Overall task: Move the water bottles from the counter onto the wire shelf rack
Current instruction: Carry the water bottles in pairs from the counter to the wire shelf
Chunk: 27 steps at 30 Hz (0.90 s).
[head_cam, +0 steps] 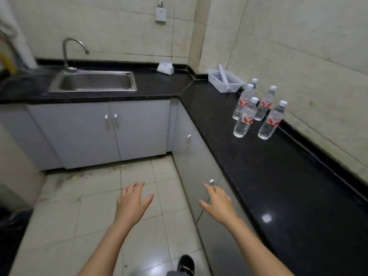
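The black L-shaped counter (258,166) is seen running from the far left, past a steel sink (93,81), round the corner and down the right side. Four upright water bottles (246,120) with white caps and red-marked labels are grouped on its right arm, near the wall, just nearer than a white plastic basket (225,79). A fifth white cap (254,80) is glimpsed behind them; whether it belongs to another bottle cannot be told.

Both hands are held low over the tiled floor, well apart from the bottles. The left hand (132,204) and the right hand (218,204) are empty, palms down, fingers spread and relaxed.

The step in hand is judged to be the approach. It would be done well if each hand were brought to a separate near bottle, the body being gripped around the label rather than the cap, so that the neighbours standing close behind are not toppled.

The wire shelf rack is not in view. The labels are too blurred to be read, and the forearms are cut off at the lower edge.
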Tool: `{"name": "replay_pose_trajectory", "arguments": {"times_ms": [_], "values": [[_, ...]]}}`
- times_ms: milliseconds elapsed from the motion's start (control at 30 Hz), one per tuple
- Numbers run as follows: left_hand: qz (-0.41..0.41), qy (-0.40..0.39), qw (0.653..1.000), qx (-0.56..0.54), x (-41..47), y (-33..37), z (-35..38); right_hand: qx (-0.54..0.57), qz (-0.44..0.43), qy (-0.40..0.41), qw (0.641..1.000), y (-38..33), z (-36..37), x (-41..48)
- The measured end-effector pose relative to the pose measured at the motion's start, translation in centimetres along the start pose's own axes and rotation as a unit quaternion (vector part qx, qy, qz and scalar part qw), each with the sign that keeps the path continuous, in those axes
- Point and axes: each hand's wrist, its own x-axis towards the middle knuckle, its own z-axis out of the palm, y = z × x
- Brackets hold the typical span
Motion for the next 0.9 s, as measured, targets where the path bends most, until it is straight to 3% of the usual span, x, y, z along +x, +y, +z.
{"name": "replay_pose_trajectory", "arguments": {"times_ms": [233,433,600,733,900], "values": [[-0.078,0.037,0.996,-0.003,7.9,-3.3,-2.3,0.068,-0.046,-0.027,0.996,-3.3,1.1,11.2],[-0.059,0.073,0.996,0.007,19.8,-0.2,-4.5,0.150,-0.053,0.026,0.987,-4.7,-1.5,23.9],[-0.050,0.082,0.995,-0.037,27.8,3.3,-3.8,0.255,0.008,0.072,0.964,-3.1,-3.6,30.6],[-0.061,0.038,0.992,-0.105,32.3,6.1,-1.1,0.272,0.068,0.109,0.954,-0.2,-5.2,33.3],[-0.008,0.000,0.991,-0.132,39.0,10.4,1.3,0.293,0.179,0.214,0.914,4.4,-6.9,35.0]]}}
